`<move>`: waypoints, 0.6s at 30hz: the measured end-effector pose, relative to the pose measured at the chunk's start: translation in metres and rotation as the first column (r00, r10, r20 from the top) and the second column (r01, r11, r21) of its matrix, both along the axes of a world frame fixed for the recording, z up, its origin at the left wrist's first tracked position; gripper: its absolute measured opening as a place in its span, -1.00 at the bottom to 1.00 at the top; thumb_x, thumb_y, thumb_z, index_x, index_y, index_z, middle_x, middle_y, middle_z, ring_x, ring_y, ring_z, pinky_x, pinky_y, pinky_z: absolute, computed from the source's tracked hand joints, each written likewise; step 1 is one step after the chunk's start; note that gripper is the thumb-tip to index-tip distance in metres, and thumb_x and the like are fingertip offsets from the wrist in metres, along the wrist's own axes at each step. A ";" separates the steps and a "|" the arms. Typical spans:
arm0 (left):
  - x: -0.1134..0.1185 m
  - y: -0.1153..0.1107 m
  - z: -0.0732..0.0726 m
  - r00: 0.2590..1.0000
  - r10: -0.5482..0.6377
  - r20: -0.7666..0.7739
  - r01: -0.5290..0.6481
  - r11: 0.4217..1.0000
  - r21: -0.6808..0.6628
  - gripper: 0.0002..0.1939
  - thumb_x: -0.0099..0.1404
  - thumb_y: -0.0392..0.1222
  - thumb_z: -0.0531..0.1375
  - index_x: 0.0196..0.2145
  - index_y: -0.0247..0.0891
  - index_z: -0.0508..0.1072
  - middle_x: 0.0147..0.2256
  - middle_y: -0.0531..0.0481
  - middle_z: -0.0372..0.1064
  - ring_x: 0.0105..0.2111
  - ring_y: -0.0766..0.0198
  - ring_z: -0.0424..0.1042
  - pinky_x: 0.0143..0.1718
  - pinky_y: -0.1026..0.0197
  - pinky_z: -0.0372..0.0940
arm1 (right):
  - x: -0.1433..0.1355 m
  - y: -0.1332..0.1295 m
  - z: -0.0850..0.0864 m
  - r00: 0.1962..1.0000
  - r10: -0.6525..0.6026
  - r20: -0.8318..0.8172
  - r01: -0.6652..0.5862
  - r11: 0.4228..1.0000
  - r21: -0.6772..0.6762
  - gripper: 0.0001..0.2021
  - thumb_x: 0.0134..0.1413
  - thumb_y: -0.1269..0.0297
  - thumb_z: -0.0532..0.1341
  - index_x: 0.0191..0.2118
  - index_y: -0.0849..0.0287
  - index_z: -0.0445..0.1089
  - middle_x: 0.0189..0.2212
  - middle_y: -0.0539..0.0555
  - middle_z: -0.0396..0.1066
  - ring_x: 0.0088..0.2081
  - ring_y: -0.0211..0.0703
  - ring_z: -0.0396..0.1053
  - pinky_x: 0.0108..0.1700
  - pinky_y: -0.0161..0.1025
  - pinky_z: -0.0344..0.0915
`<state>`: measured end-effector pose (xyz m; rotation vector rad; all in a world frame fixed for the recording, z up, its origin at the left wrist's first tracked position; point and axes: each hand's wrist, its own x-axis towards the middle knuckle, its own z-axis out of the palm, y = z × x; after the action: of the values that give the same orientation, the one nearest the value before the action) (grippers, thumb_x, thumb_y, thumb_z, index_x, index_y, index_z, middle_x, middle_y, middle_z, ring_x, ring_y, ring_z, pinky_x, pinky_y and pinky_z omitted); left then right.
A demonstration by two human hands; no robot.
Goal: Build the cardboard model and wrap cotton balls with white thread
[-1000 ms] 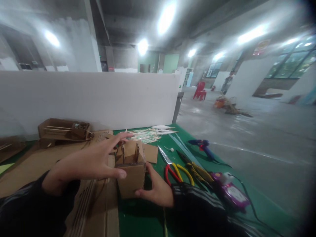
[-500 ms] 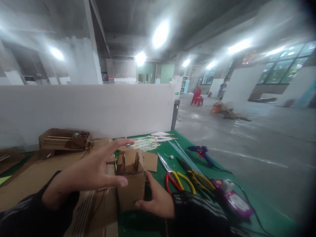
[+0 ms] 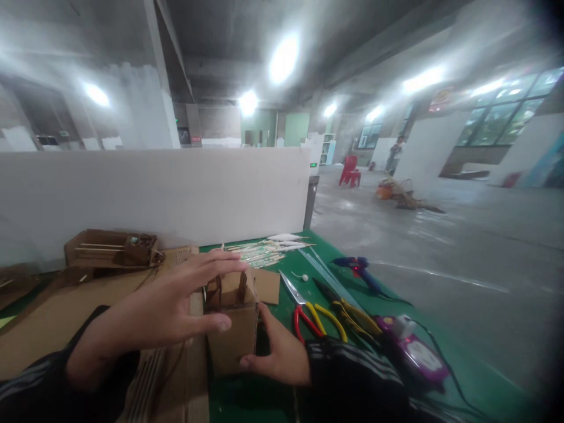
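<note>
A small open-topped cardboard box (image 3: pixel 233 339) stands upright near the table's front, with upright cardboard pieces inside. My right hand (image 3: pixel 282 351) grips its right side, thumb on the front face and index finger along the right edge. Above the box's left part, my left hand (image 3: pixel 171 305) is spread, thumb and fingers apart, holding nothing. Its fingers reach over the box top and hide some of the inside; whether they touch it I cannot tell. Just behind the box lies a flat cardboard piece (image 3: pixel 267 286).
Scissors (image 3: pixel 304 305), pliers (image 3: pixel 348 311), a blue glue gun (image 3: pixel 359 269) and a purple power strip (image 3: pixel 414 352) lie to the right. Thin sticks (image 3: pixel 259 252) lie at the back. Cardboard sheets (image 3: pixel 101 299) and another cardboard box (image 3: pixel 99 249) occupy the left. A white partition (image 3: pixel 176 194) stands behind.
My left hand's fingers have come slightly rightward and down over the box top, with more fingers showing. The right hand keeps its grip. The view has shifted slightly.
</note>
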<state>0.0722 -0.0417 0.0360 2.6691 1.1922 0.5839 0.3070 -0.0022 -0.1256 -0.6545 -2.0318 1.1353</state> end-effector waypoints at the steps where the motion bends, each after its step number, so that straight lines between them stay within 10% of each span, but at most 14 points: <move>1: 0.000 0.000 0.000 1.000 0.006 0.008 -0.006 1.000 -0.001 -0.30 0.26 -0.02 0.25 0.28 0.13 0.07 0.32 0.00 0.07 0.29 -0.02 0.09 0.27 -0.11 0.11 | 0.000 0.000 0.000 1.000 -0.003 -0.001 0.003 1.000 0.002 -0.12 -0.11 0.27 0.44 0.30 0.14 -0.01 0.18 0.18 0.25 0.19 0.09 0.22 0.26 0.09 0.10; 13: -0.004 0.014 -0.008 0.995 0.094 0.013 -0.091 0.986 -0.140 -0.04 0.15 0.06 0.33 0.34 0.01 -0.13 0.24 -0.21 0.20 0.18 -0.10 0.29 0.15 -0.12 0.25 | 0.008 0.008 -0.003 0.997 0.060 0.041 -0.063 0.995 0.079 -0.15 -0.01 0.12 0.39 0.32 0.15 -0.04 0.19 0.21 0.23 0.20 0.06 0.22 0.24 0.03 0.14; 18: -0.043 0.009 0.007 0.952 0.247 0.180 -0.262 0.963 0.066 -0.24 0.30 0.07 0.19 0.31 0.00 -0.10 0.10 -0.01 0.39 -0.01 0.04 0.47 -0.07 0.08 0.43 | 0.016 0.020 -0.001 0.961 -0.278 0.010 0.262 0.916 0.304 -0.59 0.36 0.20 -0.01 0.25 0.17 0.04 0.05 0.21 0.36 0.06 -0.07 0.35 0.09 -0.03 0.30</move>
<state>0.0291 -0.0331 0.0435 2.4890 1.5027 0.9051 0.3231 0.0183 -0.1270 -0.7852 -2.0263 0.6375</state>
